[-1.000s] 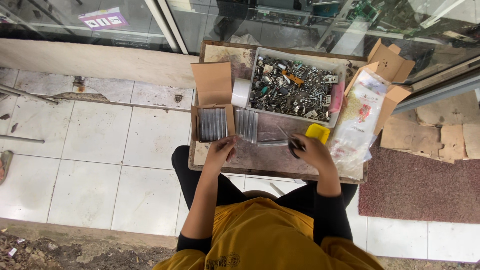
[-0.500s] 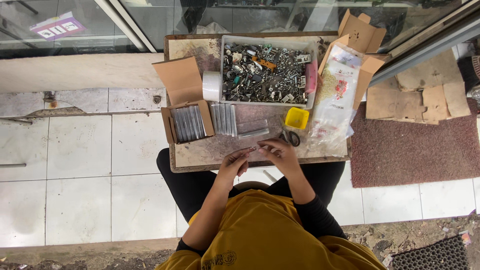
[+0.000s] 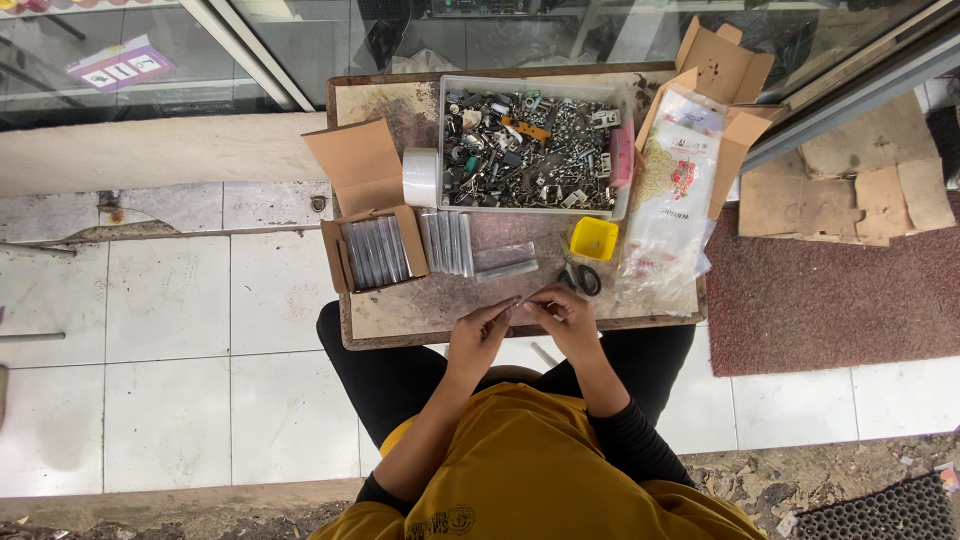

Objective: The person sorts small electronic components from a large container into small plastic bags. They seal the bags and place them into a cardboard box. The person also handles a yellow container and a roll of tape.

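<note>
A small, thin, clear piece [image 3: 522, 303], too small to identify, sits between the two hands just above the near edge of the tabletop [image 3: 400, 315]. The left hand [image 3: 478, 335] pinches one end with its fingers closed narrow on it; the right hand [image 3: 567, 322] meets it from the other side, fingers likewise drawn together on the piece.

Judging from the layout, the work looks partly done: an open cardboard box [image 3: 372, 250] already holds a row of filled clear sleeves, another batch of sleeves [image 3: 448, 242] lies beside it, and one loose packet [image 3: 505, 268] rests near the hands. The grey bin of mixed metal hardware [image 3: 528, 150] is still heaped, so plenty seems left.

Black-handled scissors [image 3: 580, 278], a small yellow tub [image 3: 594, 238], a white tape roll [image 3: 420, 177] and a stack of plastic bags [image 3: 672, 200] crowd the worn, stained tabletop. It stands on pale floor tiles [image 3: 160, 310] by a glass shopfront, with a reddish mat [image 3: 830, 290] to one side.
</note>
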